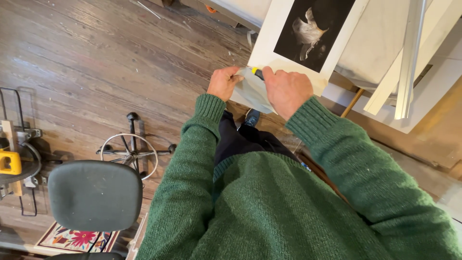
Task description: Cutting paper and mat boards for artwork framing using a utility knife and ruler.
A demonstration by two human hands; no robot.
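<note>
The left hand (223, 83) pinches the edge of a pale sheet (252, 94) that hangs off the near corner of a white-bordered print (276, 45). The right hand (286, 90) is clenched around a small yellow and black tool (257, 72), most likely a knife, though most of it is hidden under the fingers; its tip sits at the print's lower left corner, touching the sheet. The two hands are close together, with the sheet between them.

The print shows a pale shape on a black field and lies on a white worktop (375, 48), its corner jutting over the edge. To the right of it, long white and metal strips (409, 58) lie across the worktop.

Both arms wear green knitted sleeves (337, 159). Below the hands is a wooden floor (96, 58). At lower left stands a stool (94, 195) with a grey seat, beside it a wheeled base with a metal ring (130, 153). A yellow power tool (10, 161) sits at the far left edge.
</note>
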